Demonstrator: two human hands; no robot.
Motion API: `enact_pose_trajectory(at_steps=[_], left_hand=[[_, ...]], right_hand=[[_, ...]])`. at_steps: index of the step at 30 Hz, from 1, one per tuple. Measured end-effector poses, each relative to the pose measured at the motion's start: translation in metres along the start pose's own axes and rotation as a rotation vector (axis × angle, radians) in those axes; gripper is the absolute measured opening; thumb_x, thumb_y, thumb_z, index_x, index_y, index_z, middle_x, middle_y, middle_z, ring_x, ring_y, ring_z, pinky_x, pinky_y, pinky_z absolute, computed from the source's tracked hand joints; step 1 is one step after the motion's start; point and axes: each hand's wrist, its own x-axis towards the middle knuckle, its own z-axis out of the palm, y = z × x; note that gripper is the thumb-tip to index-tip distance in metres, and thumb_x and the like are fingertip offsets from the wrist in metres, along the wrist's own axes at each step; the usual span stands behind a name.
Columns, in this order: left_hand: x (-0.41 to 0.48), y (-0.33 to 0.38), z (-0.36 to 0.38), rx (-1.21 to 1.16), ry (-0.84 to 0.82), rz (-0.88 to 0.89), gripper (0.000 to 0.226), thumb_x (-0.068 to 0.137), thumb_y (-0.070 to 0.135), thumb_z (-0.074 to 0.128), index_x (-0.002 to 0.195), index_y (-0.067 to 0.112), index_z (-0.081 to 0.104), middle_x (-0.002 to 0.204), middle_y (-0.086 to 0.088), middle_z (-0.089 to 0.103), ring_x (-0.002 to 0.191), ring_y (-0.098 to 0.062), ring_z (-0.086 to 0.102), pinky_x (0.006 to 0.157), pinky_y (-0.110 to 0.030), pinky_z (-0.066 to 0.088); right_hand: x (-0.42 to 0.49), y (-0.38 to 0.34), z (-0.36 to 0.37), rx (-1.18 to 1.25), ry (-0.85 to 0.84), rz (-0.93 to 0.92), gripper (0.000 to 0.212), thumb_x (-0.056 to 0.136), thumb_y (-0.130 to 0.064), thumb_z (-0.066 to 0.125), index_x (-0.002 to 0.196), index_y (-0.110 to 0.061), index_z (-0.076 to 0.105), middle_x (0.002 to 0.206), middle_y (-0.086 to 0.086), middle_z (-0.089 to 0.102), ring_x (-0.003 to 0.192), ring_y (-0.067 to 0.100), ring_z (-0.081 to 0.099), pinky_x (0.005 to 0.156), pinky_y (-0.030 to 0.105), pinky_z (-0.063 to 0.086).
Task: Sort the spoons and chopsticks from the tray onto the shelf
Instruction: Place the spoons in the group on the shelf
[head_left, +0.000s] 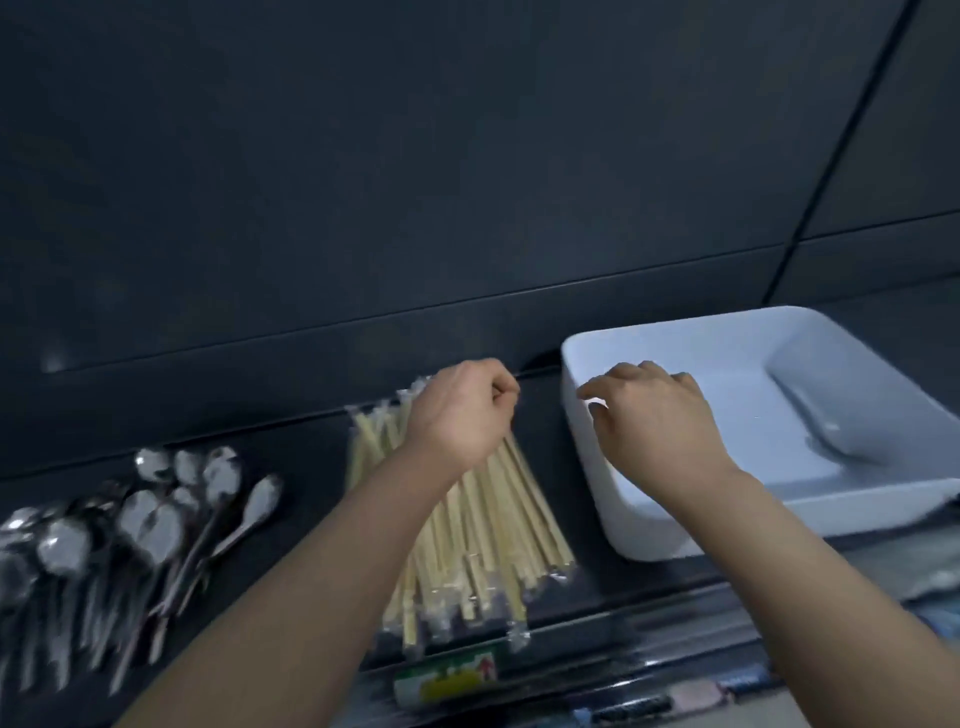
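A white rectangular tray (613, 525) stands at the right of the dark shelf (291, 415). Inside it lies one pale, blurred elongated shape (821, 431), perhaps a white spoon. A pile of wrapped bamboo chopsticks (483, 540) lies in the middle of the shelf. Several metal spoons (130, 525) lie fanned out at the left. My left hand (462, 410) hovers over the far end of the chopsticks with its fingers curled tight, and nothing shows in it. My right hand (649, 410) hangs over the tray's left side with loosely curled fingers and holds nothing.
A dark wall (415, 156) rises straight behind the shelf. Below the shelf's front edge sits a green and yellow packet (447, 675), with other blurred items (696, 693) to its right. A strip of bare shelf separates the chopsticks from the spoons.
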Motion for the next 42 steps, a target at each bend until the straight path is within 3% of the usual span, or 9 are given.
enact_pose_trajectory(at_steps=[5,12,15,18,21,25,29,33,42], left_hand=[[0.023,0.103,0.049,-0.035,-0.048,0.174,0.020,0.090,0.020,0.051,0.095,0.027,0.068,0.094,0.014,0.068,0.089,-0.014,0.062,0.076,-0.032,0.053],[0.058,0.187,0.146,0.198,-0.375,0.307,0.032,0.097,0.017,0.043,0.123,0.026,0.060,0.129,0.001,0.059,0.120,-0.023,0.052,0.094,-0.033,0.045],[0.063,0.217,0.176,0.237,-0.494,0.359,0.046,0.095,0.007,0.039,0.134,0.028,0.052,0.131,-0.003,0.056,0.120,-0.024,0.052,0.086,-0.032,0.041],[0.060,0.236,0.189,0.229,-0.552,0.426,0.042,0.086,-0.004,0.039,0.111,0.022,0.060,0.105,-0.010,0.055,0.106,-0.033,0.054,0.072,-0.032,0.034],[0.061,0.234,0.197,0.317,-0.518,0.577,0.036,0.088,0.001,0.043,0.112,0.021,0.062,0.124,-0.001,0.055,0.117,-0.027,0.043,0.079,-0.030,0.033],[0.080,0.220,0.192,0.531,-0.428,0.578,0.021,0.094,0.020,0.048,0.108,0.027,0.063,0.111,-0.002,0.054,0.110,-0.027,0.044,0.079,-0.033,0.031],[0.087,0.199,0.184,0.685,-0.464,0.499,0.011,0.095,0.031,0.053,0.104,0.026,0.058,0.110,0.000,0.054,0.108,-0.024,0.046,0.082,-0.036,0.035],[0.079,0.192,0.173,0.424,-0.413,0.311,0.010,0.098,0.028,0.043,0.101,0.019,0.044,0.095,-0.003,0.057,0.088,-0.028,0.053,0.068,-0.035,0.038],[0.050,0.160,0.093,-0.349,-0.081,-0.069,0.002,0.089,0.016,0.064,0.089,0.017,0.065,0.077,0.003,0.062,0.062,-0.012,0.055,0.059,-0.028,0.048]], right_hand=[[-0.017,0.104,-0.009,0.029,-0.019,0.153,0.035,0.093,-0.018,0.046,0.120,-0.033,0.062,0.118,-0.006,0.062,0.110,0.020,0.053,0.083,0.033,0.038],[-0.034,0.213,0.005,0.068,-0.041,0.269,0.050,0.087,-0.004,0.049,0.128,-0.031,0.057,0.117,-0.005,0.060,0.113,0.019,0.052,0.073,0.028,0.038],[-0.040,0.225,0.014,0.177,0.000,0.297,0.053,0.083,-0.001,0.048,0.129,-0.028,0.056,0.115,-0.005,0.059,0.112,0.019,0.049,0.071,0.027,0.038],[-0.042,0.227,0.015,0.195,0.017,0.261,0.053,0.083,-0.002,0.050,0.130,-0.025,0.052,0.117,-0.004,0.058,0.112,0.018,0.047,0.070,0.025,0.033],[-0.043,0.231,0.013,0.277,0.012,0.325,0.056,0.085,-0.004,0.050,0.137,-0.023,0.046,0.126,-0.003,0.056,0.116,0.019,0.045,0.074,0.026,0.035],[-0.044,0.232,0.015,0.243,-0.004,0.288,0.046,0.086,-0.005,0.048,0.128,-0.023,0.054,0.117,-0.003,0.059,0.112,0.019,0.050,0.077,0.029,0.042],[-0.041,0.230,0.018,0.178,-0.053,0.241,0.047,0.087,-0.005,0.044,0.124,-0.030,0.058,0.111,-0.005,0.062,0.106,0.020,0.054,0.069,0.026,0.034],[-0.037,0.229,0.015,0.127,-0.088,0.204,0.040,0.090,-0.011,0.046,0.121,-0.032,0.059,0.109,-0.005,0.062,0.105,0.021,0.054,0.069,0.028,0.033],[0.009,0.176,-0.002,0.376,-0.073,0.206,0.037,0.097,-0.032,0.042,0.134,-0.028,0.046,0.115,-0.008,0.066,0.109,0.023,0.057,0.075,0.031,0.039]])
